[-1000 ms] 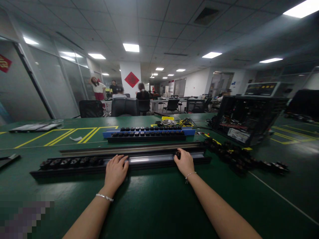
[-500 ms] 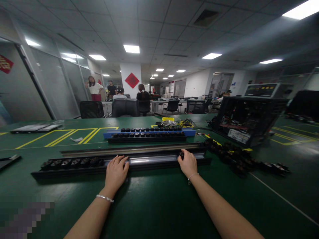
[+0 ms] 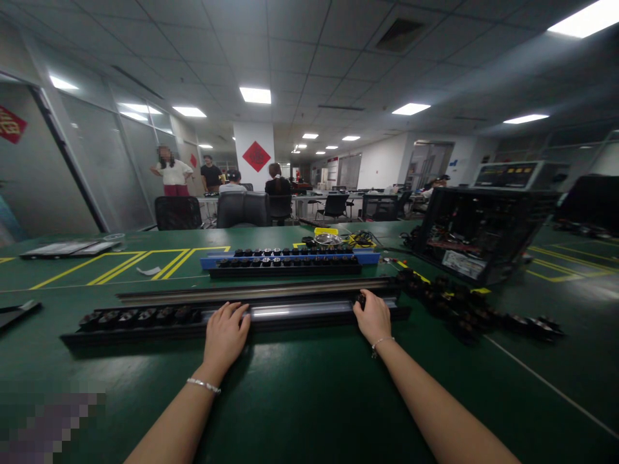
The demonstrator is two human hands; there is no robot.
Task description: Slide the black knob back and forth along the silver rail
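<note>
A long black rail (image 3: 300,327) with a shiny channel lies across the table in front of me. Several black round parts (image 3: 147,316) with metallic centres sit in a row at its left end. My left hand (image 3: 227,332) lies over the rail just right of that row, fingers bent down onto it; their tips are partly hidden. Near the rail's right end, my right hand (image 3: 374,317) pinches a small black part (image 3: 361,300) at the channel, mostly covered by the fingers. Behind runs a second long rail (image 3: 251,291), parallel to the first.
Farther back stand a blue rail (image 3: 370,258) and a black one (image 3: 290,270) with rows of round parts. Loose black parts (image 3: 454,303) are heaped at right, before an opened computer case (image 3: 483,232). A metal bowl (image 3: 327,240) and paper scrap (image 3: 148,270) lie beyond.
My right hand has shifted slightly right along the rail with the small black part. My left hand stays in place. Two people in the background have moved a little.
</note>
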